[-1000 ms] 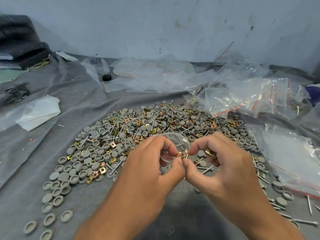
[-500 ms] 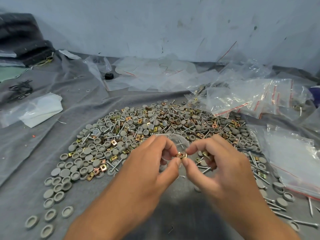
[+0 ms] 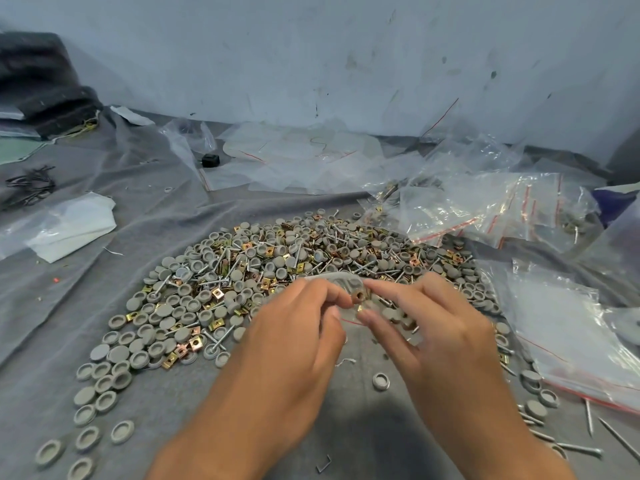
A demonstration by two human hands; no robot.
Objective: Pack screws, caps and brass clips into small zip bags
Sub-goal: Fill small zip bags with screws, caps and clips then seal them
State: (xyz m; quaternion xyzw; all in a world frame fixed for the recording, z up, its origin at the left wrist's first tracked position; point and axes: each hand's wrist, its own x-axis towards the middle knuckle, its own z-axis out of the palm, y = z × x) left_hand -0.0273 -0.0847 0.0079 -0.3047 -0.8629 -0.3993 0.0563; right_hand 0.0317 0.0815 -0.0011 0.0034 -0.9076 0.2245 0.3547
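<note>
Holding position, centre of view: one small zip bag (image 3: 341, 284), clear, pinched at its near edge by the left hand (image 3: 294, 336) with thumb and forefinger curled on it; the bag's mouth appears to face right, its long axis running roughly left to right between the two hands.

Brass clip (image 3: 357, 298): at the mouth of the bag, pinched in the fingertips of the right hand (image 3: 440, 336). Right hand is the nearer to the clip, touching it; whether the clip is already past the bag's lip cannot be told. Judged next move: a short push leftward into the bag.

Behind and around the hands: mixed heap (image 3: 277, 265) of grey caps, screws and brass clips spread on the grey cloth surface (image 3: 104, 306), directly under the bag.

Right: stack of empty zip bags (image 3: 568, 341) with red seals; further back, filled bags (image 3: 485, 209).

Obstructions: none between clip and bag; own fingers hide the opening.
</note>
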